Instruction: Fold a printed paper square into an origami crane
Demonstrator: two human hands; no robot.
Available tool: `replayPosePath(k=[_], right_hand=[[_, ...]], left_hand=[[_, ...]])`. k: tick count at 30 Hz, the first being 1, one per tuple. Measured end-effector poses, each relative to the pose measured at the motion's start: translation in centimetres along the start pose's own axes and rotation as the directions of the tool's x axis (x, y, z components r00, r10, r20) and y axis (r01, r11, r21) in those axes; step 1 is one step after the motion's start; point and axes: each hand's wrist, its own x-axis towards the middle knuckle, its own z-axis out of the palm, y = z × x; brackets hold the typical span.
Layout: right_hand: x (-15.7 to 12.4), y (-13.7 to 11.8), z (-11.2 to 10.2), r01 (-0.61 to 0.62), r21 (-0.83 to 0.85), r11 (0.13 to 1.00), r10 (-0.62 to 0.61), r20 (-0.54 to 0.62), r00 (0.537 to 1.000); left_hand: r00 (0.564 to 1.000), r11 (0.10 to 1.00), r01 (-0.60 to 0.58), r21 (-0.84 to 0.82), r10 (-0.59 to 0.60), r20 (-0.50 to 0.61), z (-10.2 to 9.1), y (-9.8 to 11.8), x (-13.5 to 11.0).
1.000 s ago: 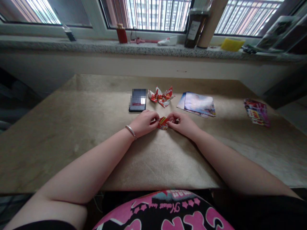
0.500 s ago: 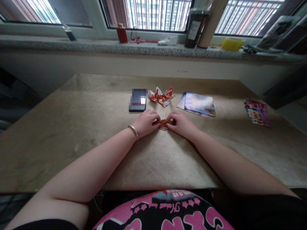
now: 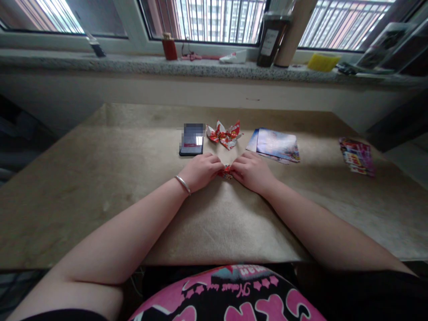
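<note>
A small folded piece of red printed paper (image 3: 227, 171) lies on the beige table (image 3: 100, 178), pinched from both sides. My left hand (image 3: 202, 170), with a silver bracelet on the wrist, closes its fingers on the paper's left end. My right hand (image 3: 251, 170) closes on its right end, and the two hands nearly touch. Most of the paper is hidden between the fingertips. Just beyond the hands sits a finished folded red paper figure (image 3: 224, 134).
A dark phone (image 3: 192, 139) lies left of the paper figure. A stack of blue printed sheets (image 3: 276, 145) lies to the right, and more colourful sheets (image 3: 357, 156) sit near the table's right edge. The windowsill behind holds a red container (image 3: 169, 47), a jar (image 3: 269, 39) and a yellow sponge (image 3: 323, 62).
Both hands have drawn closer together over the red paper, which now shows much less between the fingers than a second ago.
</note>
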Motion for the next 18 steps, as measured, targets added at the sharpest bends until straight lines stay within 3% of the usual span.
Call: replayPosePath(k=[7, 18], right_hand=[[0.0, 0.0, -0.5, 0.063, 0.010, 0.998, -0.063, 0.065, 0.996], [-0.1, 0.0, -1.0, 0.029, 0.020, 0.999, -0.032, 0.127, 0.991]], left_hand=[[0.996, 0.998, 0.031, 0.060, -0.036, 0.083, -0.4, 0.4, -0.1], [0.983, 0.994, 0.039, 0.106, -0.057, 0.175, -1.3, 0.3, -0.4]])
